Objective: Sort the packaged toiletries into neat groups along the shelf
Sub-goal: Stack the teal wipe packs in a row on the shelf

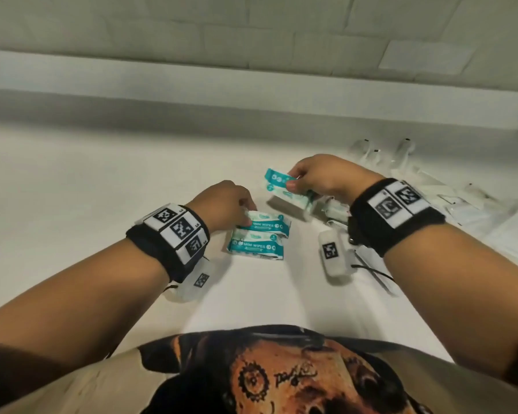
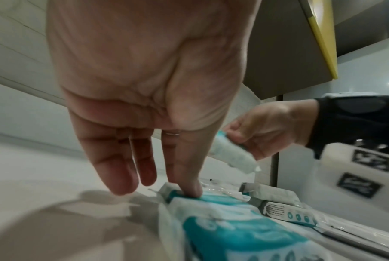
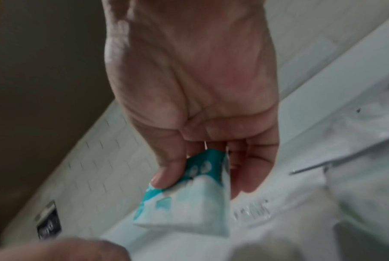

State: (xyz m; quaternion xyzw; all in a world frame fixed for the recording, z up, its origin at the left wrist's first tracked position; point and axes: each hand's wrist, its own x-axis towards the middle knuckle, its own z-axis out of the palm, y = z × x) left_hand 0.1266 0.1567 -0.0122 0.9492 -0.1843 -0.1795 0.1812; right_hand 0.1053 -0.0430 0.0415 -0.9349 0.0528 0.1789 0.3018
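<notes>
the right hand (image 1: 320,177) pinches one small pack of wipes (image 1: 277,182) by its end, thumb on the printed face and the other fingers behind it, and holds it in the air above the white shelf (image 1: 102,180), a little to the far right of the middle. the left hand (image 1: 225,204) has its fingers nearly straight, and one fingertip (image 2: 192,191) presses on the far left end of a second pack (image 1: 262,224) that lies flat on the shelf. a third pack (image 1: 256,248) lies just beside it on the near side, touching it, so here a group begins. on the right lie more packets in clear wrap (image 1: 473,204), not sorted yet. the packs look light and soft, like a small cushion, with a smooth film that may slip a little, and the sealed ends are thin and flat. i think it is best to take a pack across its short side or by the sealed end, with gentle force, because a hard squeeze only bends it.
</notes>
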